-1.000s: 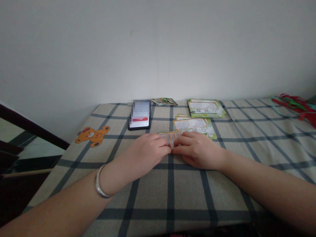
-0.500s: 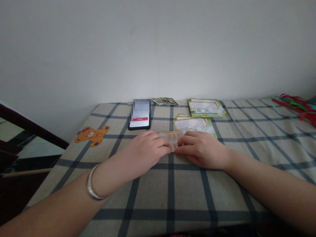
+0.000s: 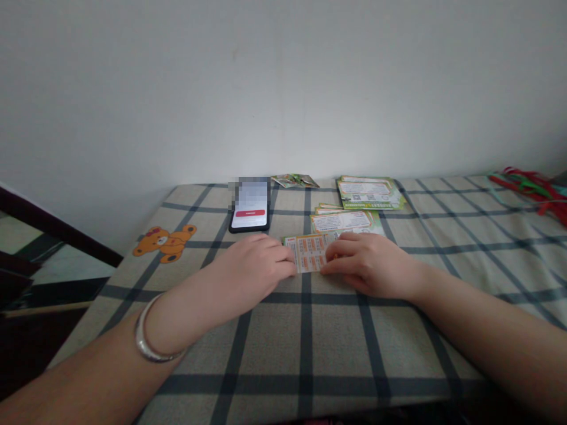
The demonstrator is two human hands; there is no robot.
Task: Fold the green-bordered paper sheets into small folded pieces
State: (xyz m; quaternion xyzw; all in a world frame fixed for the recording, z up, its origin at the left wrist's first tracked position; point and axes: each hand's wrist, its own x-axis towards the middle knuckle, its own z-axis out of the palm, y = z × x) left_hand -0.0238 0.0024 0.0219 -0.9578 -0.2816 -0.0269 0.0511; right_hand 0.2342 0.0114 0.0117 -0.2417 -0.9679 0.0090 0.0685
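A small orange-printed paper card (image 3: 309,254) lies on the checked cloth (image 3: 305,342) between my two hands. My left hand (image 3: 250,268), with a silver bangle on its wrist, rests at the card's left edge with curled fingers pressing on it. My right hand (image 3: 370,264) holds the card's right edge, fingers curled and pinched against it. Both hands lie low on the cloth.
A black phone (image 3: 250,204) with a lit screen lies behind my left hand. Green-edged cards sit in a near pile (image 3: 343,221) and a far pile (image 3: 370,193). Small packets (image 3: 295,180) lie by the wall. Red and green ribbons (image 3: 534,189) are at far right. A bear print (image 3: 165,242) marks the cloth.
My hands have slid apart along the card, left hand to the left and right hand to the right, so more of the orange card shows between them.
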